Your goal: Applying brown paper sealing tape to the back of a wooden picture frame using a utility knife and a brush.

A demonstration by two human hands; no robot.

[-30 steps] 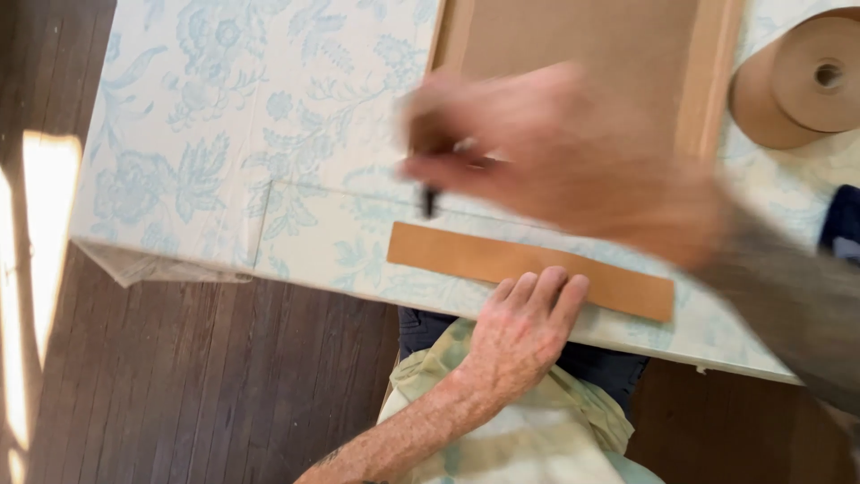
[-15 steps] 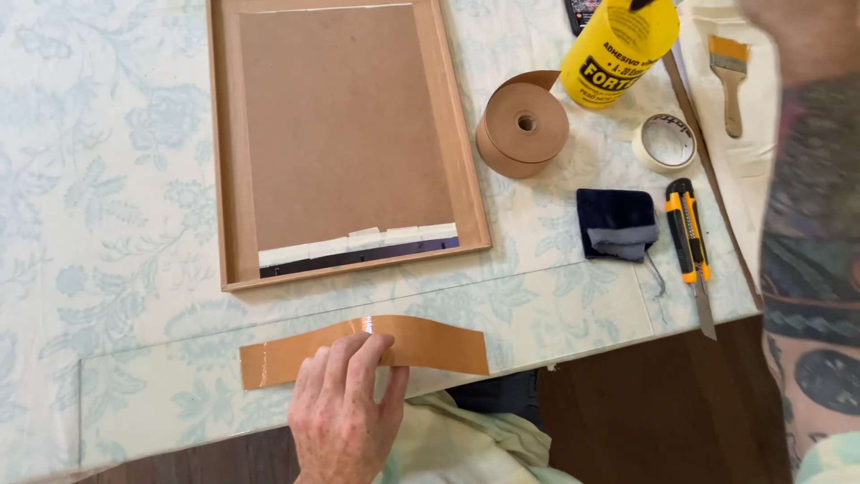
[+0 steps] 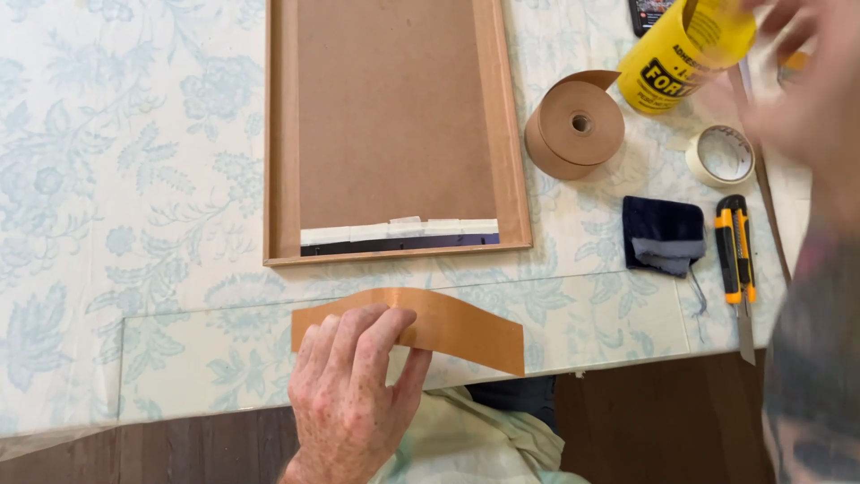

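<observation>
Head view, steeply down, close over table (image 3: 134, 179)

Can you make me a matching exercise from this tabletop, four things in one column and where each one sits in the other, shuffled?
Things:
1. brown paper strip
2. roll of brown tape
3. utility knife
4. white tape strips

Places:
A. right of the dark folded cloth
B. across the bottom of the board inside the wooden frame
C. under the left hand at the near table edge
D. beside the yellow bottle, right of the frame

Pairs: 1-C, 2-D, 3-A, 4-B
</observation>
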